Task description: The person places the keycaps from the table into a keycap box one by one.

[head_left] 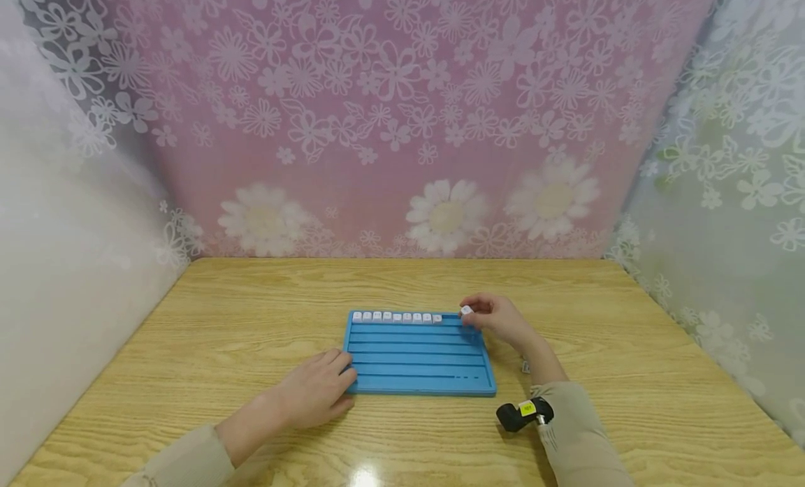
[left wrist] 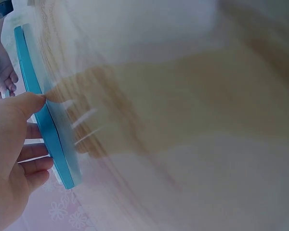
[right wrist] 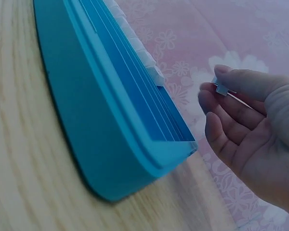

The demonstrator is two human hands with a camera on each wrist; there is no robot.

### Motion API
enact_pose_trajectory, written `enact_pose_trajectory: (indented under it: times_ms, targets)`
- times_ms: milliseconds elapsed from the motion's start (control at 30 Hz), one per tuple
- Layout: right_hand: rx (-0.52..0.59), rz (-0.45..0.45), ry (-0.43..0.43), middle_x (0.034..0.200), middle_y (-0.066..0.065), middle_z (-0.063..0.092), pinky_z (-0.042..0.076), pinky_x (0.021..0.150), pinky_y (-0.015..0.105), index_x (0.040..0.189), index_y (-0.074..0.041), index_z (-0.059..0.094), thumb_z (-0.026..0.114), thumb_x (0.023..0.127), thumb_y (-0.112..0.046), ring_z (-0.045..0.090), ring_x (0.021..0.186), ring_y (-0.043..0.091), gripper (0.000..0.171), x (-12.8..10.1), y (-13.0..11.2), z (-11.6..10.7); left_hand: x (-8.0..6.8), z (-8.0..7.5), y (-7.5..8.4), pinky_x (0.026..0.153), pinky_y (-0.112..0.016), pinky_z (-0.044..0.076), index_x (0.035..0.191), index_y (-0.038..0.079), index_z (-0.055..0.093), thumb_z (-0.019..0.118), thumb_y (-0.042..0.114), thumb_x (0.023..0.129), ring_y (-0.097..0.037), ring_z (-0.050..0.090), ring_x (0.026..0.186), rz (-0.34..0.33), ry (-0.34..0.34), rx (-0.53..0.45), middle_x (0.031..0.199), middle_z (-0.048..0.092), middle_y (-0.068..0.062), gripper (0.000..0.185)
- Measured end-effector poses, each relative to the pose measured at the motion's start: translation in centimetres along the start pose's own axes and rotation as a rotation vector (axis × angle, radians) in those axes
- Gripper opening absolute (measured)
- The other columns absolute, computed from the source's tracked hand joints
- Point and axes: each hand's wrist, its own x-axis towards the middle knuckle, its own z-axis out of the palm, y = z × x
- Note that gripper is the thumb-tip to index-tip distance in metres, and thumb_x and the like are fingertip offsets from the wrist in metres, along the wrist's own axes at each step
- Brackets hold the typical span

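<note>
Mid-row: right hand (head_left: 497,319) pinching a white tile (head_left: 466,310) over the blue tray (head_left: 420,382), left hand (head_left: 317,389) flat, steadying; next, probably seating it beside the tile row (head_left: 396,317).

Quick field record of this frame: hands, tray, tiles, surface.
left hand: rests on the tray's near left corner, fingers straight
right hand: pinches one white tile at the tray's far right corner
tray: blue, grooved, flat on the table
tile row: white tiles in the far groove, right end unfilled
table: wood grain
</note>
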Motion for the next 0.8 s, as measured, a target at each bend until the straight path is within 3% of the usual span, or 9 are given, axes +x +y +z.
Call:
enact_pose_trajectory:
  times_ms: [200,533,800]
  targets:
    - [0.003,-0.006,0.027,0.099,0.011,0.061,0.05,0.072,0.037,0.115,0.004,0.057,0.066,0.087,-0.017,0.056,0.085,0.025,0.036,0.1,-0.7,0.4,0.0,0.0,0.0,0.091,-0.036,0.043,0.102,0.007,0.058,0.058,0.036,0.089,-0.022,0.049,0.1,0.001,0.01,0.01,0.108,0.053,-0.008,0.032]
    - [-0.031,0.009,0.098,0.091,0.009,0.055,0.045,0.065,0.032,0.107,-0.001,0.062,0.066,0.086,-0.016,0.047,0.083,0.025,0.026,1.0,-0.3,0.8,0.0,0.3,0.0,0.089,-0.036,0.044,0.1,0.007,0.058,0.06,0.036,0.088,-0.021,0.049,0.098,0.01,0.035,0.005,0.106,0.052,-0.008,0.031]
    - [-0.06,-0.022,0.093,0.086,0.008,0.054,0.042,0.067,0.032,0.107,0.001,0.063,0.067,0.086,-0.014,0.047,0.08,0.024,0.026,1.5,-0.2,1.0,0.1,0.5,-0.1,0.09,-0.036,0.044,0.1,0.008,0.058,0.06,0.037,0.088,-0.021,0.049,0.098,0.002,0.026,0.01,0.106,0.052,-0.007,0.031]
